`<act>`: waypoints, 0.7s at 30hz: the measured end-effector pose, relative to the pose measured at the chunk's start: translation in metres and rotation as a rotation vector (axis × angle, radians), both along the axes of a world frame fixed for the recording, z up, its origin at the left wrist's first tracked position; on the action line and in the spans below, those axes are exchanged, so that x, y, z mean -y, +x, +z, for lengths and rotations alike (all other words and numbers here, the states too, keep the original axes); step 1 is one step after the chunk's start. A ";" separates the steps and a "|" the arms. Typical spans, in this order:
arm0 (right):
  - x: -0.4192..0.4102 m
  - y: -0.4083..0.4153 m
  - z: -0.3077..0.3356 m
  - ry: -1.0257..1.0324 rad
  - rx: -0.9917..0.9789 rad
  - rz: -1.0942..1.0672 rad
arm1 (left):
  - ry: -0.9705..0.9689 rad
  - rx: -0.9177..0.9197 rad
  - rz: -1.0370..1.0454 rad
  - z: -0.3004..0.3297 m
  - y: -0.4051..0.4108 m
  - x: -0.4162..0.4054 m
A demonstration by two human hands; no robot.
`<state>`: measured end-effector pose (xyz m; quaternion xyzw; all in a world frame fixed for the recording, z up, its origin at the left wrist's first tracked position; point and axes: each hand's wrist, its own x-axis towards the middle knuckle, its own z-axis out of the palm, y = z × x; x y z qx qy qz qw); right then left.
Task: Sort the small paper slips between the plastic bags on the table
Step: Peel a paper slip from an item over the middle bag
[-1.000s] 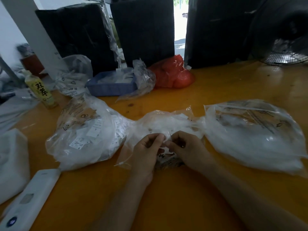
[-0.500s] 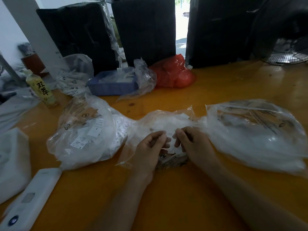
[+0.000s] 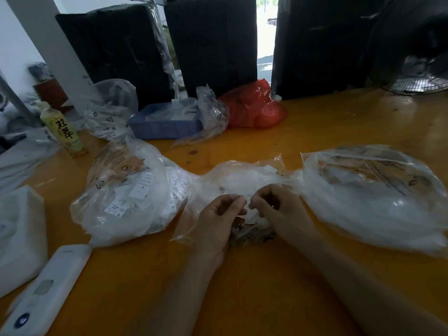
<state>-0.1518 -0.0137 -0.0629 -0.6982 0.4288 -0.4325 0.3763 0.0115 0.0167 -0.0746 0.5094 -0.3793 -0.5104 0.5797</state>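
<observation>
Since half a second ago your fingertips were a little apart, you have now brought them together again over the middle bag (image 3: 242, 180). Your left hand (image 3: 218, 221) has its fingers curled, thumb and forefinger pressed on something small and white, most likely one slip (image 3: 249, 215), though it is too small to be sure. Your right hand (image 3: 278, 212) is curled the same way and meets the left at the fingertips; I cannot tell if it really grips the slip or only touches it. The other slips lie as a loose heap in the middle bag, just behind your hands. The left bag (image 3: 131, 190) holds printed slips, and the right bag (image 3: 373, 197) lies beside your right wrist on the tabletop (image 3: 266, 299). I judge that you are separating or reading one slip, so no slip has gone to a side bag in this step yet
</observation>
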 end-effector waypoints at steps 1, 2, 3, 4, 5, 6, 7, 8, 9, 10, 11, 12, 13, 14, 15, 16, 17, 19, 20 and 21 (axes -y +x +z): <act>0.001 -0.001 0.001 0.004 0.031 -0.019 | -0.005 0.012 -0.010 0.000 0.000 0.000; 0.002 -0.002 0.001 0.006 0.048 -0.030 | -0.014 0.035 -0.019 -0.001 0.000 0.000; 0.002 -0.003 0.000 0.004 0.047 -0.035 | -0.020 0.048 -0.024 0.000 -0.001 -0.001; 0.002 -0.003 -0.001 -0.013 0.021 -0.041 | -0.031 0.064 -0.032 0.001 0.000 -0.002; 0.002 -0.004 -0.002 -0.049 -0.026 -0.047 | -0.046 0.086 -0.041 0.003 -0.001 -0.004; 0.002 -0.004 -0.003 -0.089 -0.081 -0.046 | -0.064 0.119 -0.045 0.003 -0.001 -0.004; 0.003 -0.004 -0.004 -0.121 -0.125 -0.042 | -0.071 0.147 -0.037 0.004 -0.001 -0.004; 0.004 -0.003 -0.005 -0.136 -0.145 -0.043 | -0.073 0.164 -0.016 0.003 -0.001 -0.004; 0.006 -0.003 -0.006 -0.133 -0.143 -0.059 | -0.066 0.162 0.016 0.004 -0.001 -0.004; 0.008 -0.002 -0.007 -0.128 -0.142 -0.090 | -0.053 0.149 0.053 0.004 -0.001 -0.003; 0.011 -0.003 -0.008 -0.142 -0.171 -0.130 | -0.025 0.108 0.090 0.005 -0.001 -0.003; 0.014 -0.005 -0.009 -0.185 -0.249 -0.164 | -0.001 0.049 0.124 0.005 0.001 -0.002; 0.017 -0.007 -0.011 -0.235 -0.362 -0.165 | 0.017 -0.011 0.148 0.006 0.003 -0.002; 0.018 -0.008 -0.013 -0.263 -0.488 -0.125 | 0.023 -0.062 0.167 0.006 0.005 -0.001; 0.020 -0.009 -0.015 -0.262 -0.612 -0.064 | 0.030 -0.111 0.178 0.007 0.006 0.000; 0.020 -0.009 -0.016 -0.247 -0.722 -0.007 | 0.030 -0.146 0.180 0.007 0.008 0.000; 0.021 -0.009 -0.018 -0.238 -0.801 0.028 | 0.030 -0.177 0.178 0.008 0.008 0.000; 0.021 -0.006 -0.019 -0.277 -0.860 0.032 | 0.016 -0.237 0.167 0.008 0.009 0.001; 0.020 -0.005 -0.019 -0.314 -0.866 0.018 | 0.003 -0.269 0.163 0.008 0.009 0.001; 0.018 -0.004 -0.017 -0.351 -0.869 0.006 | -0.006 -0.303 0.162 0.008 0.010 0.002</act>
